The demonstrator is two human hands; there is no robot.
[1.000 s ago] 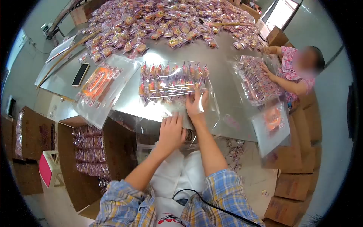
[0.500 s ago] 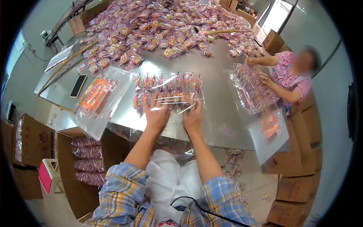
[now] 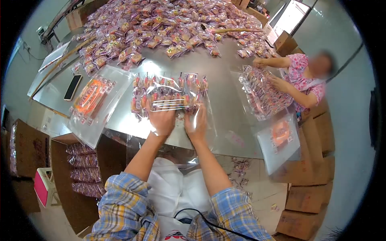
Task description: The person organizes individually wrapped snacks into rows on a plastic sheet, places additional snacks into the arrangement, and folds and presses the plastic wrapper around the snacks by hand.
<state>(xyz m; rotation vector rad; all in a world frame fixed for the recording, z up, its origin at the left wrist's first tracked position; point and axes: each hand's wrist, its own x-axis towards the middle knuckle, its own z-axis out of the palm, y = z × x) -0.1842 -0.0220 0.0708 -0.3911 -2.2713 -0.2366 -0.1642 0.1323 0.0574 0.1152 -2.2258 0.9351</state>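
A large clear bag holding rows of small wrapped packs (image 3: 169, 90) lies flat on the metal table, its empty end hanging over the front edge. My left hand (image 3: 163, 120) is inside or under the film at the near row, fingers spread against the packs. Beside it, my right hand (image 3: 196, 122) rests at the near right part of that row, fingers apart and partly covered by shiny film. Whether each hand is beneath the plastic all the way to the wrist is hard to tell.
A heap of wrapped packs (image 3: 161, 24) covers the back of the table (image 3: 229, 136). Printed bags (image 3: 91, 98) and a phone (image 3: 72, 87) lie left. At right a co-worker (image 3: 303, 82) handles another filled bag (image 3: 265, 94). A carton (image 3: 116, 160) stands below left.
Since a second ago, my left hand has moved forward from the bag's near end to the packs. My right hand has shifted left and nearer. The view has shifted slightly.
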